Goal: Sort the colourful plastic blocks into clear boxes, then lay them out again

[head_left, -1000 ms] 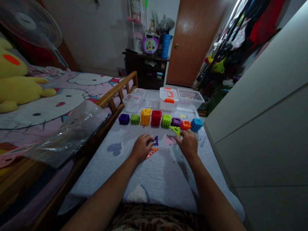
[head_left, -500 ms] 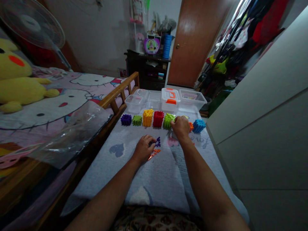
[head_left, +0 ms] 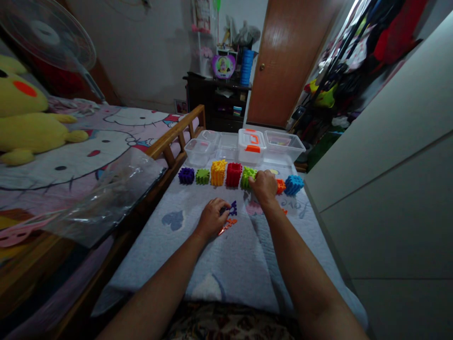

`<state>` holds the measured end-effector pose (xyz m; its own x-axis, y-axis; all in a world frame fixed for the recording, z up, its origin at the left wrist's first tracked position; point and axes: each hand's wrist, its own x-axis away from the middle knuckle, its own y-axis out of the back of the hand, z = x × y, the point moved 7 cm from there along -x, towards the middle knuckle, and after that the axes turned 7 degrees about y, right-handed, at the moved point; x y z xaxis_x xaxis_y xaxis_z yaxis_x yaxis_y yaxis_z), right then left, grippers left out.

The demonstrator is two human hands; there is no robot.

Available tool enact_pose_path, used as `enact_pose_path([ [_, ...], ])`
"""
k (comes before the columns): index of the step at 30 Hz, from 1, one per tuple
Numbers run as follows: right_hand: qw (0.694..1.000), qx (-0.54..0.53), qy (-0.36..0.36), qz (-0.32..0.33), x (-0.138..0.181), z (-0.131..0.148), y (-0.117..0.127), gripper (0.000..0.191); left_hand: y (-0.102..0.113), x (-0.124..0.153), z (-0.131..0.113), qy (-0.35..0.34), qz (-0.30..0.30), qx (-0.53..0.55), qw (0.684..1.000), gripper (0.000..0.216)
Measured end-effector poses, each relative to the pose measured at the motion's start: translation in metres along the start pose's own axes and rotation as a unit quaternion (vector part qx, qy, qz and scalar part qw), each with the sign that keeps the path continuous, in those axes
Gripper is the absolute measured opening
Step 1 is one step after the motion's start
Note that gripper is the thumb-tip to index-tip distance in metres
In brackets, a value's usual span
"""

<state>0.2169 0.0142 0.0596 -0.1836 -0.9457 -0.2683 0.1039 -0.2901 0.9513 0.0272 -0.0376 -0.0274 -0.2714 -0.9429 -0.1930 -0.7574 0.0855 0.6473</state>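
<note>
A row of stacked plastic interlocking pieces runs across the cloth-covered table. It has a purple stack (head_left: 186,176), a small green stack (head_left: 203,176), a yellow stack (head_left: 218,173), a red stack (head_left: 234,174), a light green stack (head_left: 248,177), an orange stack (head_left: 281,186) and a blue stack (head_left: 294,185). My right hand (head_left: 264,184) is closed at the light green stack's right side, thumb and fingertips against it. Lower down, my left hand (head_left: 213,216) curls its fingers on a flat purple piece (head_left: 233,208). Beside them lies a flat orange piece (head_left: 230,224).
Clear plastic boxes (head_left: 198,150) and a lidded box with orange clips (head_left: 252,147) line the table's far end. A wooden bed rail (head_left: 173,134) borders the left; a white cabinet (head_left: 389,179) stands on the right. A plastic bag (head_left: 109,198) lies on the bed.
My right hand has shifted very slightly left against the light green stack. My left hand keeps its place at the purple piece. The view has moved a little.
</note>
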Motion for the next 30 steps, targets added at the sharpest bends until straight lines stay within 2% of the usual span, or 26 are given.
enact_pose_path([
  [4,0.998,-0.033,0.021,-0.044,0.007,-0.005,0.008,0.031,0.000,0.000,0.001,0.002,0.001,0.004,1.000,0.016],
  [8,0.991,-0.089,0.069,-0.067,0.027,-0.016,0.010,0.024,0.002,0.000,0.005,0.012,-0.020,0.022,0.999,0.022],
  [10,0.987,-0.118,0.094,-0.046,0.044,-0.022,0.003,0.020,0.006,-0.001,0.009,0.027,-0.045,0.035,0.998,0.024],
  [14,0.972,-0.167,0.159,0.052,0.084,-0.017,-0.021,0.017,0.016,0.000,0.015,0.060,-0.098,0.070,0.991,0.023],
  [17,0.947,-0.193,0.236,0.097,0.111,0.006,-0.032,0.016,0.024,0.001,0.019,0.081,-0.132,0.088,0.984,0.022],
  [20,0.927,-0.198,0.296,0.116,0.129,0.034,-0.036,0.018,0.027,0.001,0.022,0.091,-0.145,0.101,0.980,0.021],
  [24,0.928,-0.176,0.305,0.121,0.138,0.052,-0.039,0.014,0.025,-0.001,0.025,0.098,-0.133,0.105,0.981,0.020],
  [30,0.929,-0.192,0.289,0.129,0.137,0.044,-0.043,0.010,0.022,-0.002,0.025,0.102,-0.116,0.100,0.983,0.019],
])
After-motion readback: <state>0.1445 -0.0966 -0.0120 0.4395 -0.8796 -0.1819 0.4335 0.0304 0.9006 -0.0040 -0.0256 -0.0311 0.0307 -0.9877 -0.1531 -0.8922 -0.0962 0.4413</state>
